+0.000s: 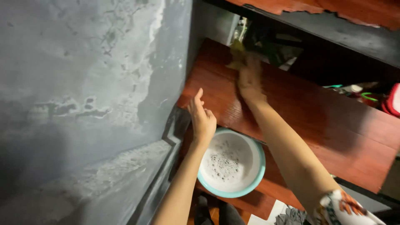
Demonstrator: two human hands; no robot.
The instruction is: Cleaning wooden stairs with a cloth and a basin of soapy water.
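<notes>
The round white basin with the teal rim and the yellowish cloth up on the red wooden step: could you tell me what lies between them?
In the head view, between the basin and the cloth lies bare step; the left hand rests on its edge.

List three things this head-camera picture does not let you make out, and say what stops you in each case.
1. What the right hand holds: motion blur smears it and the yellowish cloth at the red wooden step.
2. The basin: the left hand covers part of its near rim.
3. The items under the upper step: dark shadow and the right frame edge cut them off.
</notes>
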